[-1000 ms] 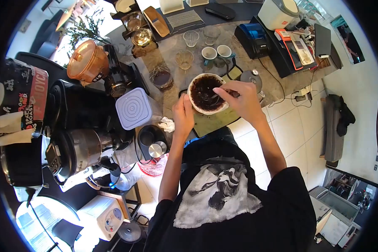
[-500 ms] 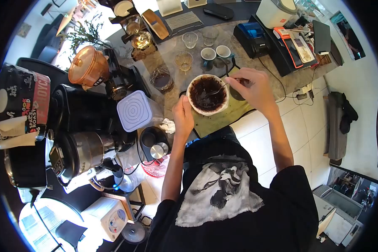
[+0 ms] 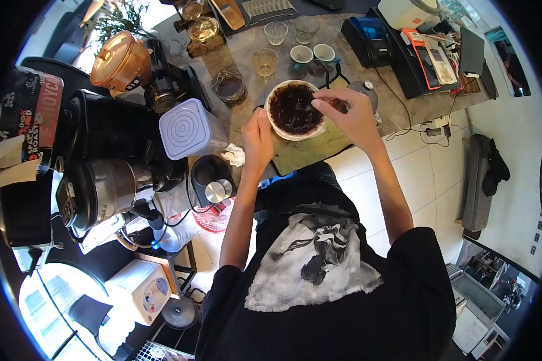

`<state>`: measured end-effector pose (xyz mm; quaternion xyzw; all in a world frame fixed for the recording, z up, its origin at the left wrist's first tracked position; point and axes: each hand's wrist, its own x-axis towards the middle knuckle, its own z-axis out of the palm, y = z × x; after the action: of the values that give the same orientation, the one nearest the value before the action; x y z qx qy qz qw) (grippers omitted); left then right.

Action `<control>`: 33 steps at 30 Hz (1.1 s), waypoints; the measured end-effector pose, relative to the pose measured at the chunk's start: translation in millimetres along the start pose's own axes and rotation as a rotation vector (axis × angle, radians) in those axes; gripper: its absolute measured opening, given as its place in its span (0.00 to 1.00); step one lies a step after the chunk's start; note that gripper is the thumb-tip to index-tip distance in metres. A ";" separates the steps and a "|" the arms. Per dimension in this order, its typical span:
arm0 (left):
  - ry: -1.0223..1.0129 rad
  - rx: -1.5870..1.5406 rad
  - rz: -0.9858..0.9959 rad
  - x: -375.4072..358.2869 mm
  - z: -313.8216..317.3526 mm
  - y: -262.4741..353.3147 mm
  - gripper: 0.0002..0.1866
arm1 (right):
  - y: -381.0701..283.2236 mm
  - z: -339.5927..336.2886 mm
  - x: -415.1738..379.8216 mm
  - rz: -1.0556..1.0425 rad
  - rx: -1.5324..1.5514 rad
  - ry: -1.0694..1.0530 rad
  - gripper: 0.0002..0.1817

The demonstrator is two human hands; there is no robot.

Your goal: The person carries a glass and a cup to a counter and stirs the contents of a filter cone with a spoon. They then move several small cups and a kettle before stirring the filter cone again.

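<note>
Head view. The white dripper [image 3: 294, 110], filled with wet dark coffee grounds, sits on the stone counter [image 3: 403, 102] at the near edge, partly over a green mat [image 3: 310, 151].

My left hand [image 3: 258, 143] rests against the near-left wall of the dripper, fingers curled around its rim and bracing it. My right hand [image 3: 350, 115] is at the right rim of the dripper, with thumb and forefinger pinched together above the grounds. I cannot tell what the pinch holds; any utensil between the fingers is too small and blurred to identify.

Behind the dripper, a glass server [image 3: 228, 86] with dark liquid stands to the left. An empty glass cup [image 3: 264, 61] stands just beyond the dripper, and two small ceramic cups [image 3: 312, 54] stand side by side to its right.

To the left of my left hand, a square container with a ribbed white lid [image 3: 184, 129] stands near a crumpled white tissue [image 3: 235, 155]. A grinder with an orange hopper [image 3: 121, 61] stands farther left. A black receipt printer [image 3: 370, 41] sits at the far right of the counter.
</note>
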<state>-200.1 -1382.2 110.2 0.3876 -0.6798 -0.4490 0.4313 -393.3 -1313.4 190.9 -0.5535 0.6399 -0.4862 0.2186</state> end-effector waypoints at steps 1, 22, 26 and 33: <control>-0.005 0.008 -0.003 0.2 -0.9 2.3 0.17 | -1.3 0.4 -1.5 0.002 0.002 0.000 0.09; -0.013 -0.026 -0.007 -0.7 -0.3 -5.8 0.18 | 15.3 -4.1 -3.3 0.134 -0.158 0.038 0.13; -0.014 0.008 0.005 0.1 -0.9 -2.6 0.18 | 39.5 -3.4 -1.1 0.241 0.131 0.058 0.19; -0.013 -0.017 -0.010 -0.7 0.0 -3.3 0.17 | 28.8 -14.0 -0.8 0.243 0.311 0.086 0.18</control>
<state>-199.4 -1382.6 107.0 0.3843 -0.6769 -0.4593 0.4280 -418.7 -1309.9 171.8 -0.4106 0.6278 -0.5725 0.3311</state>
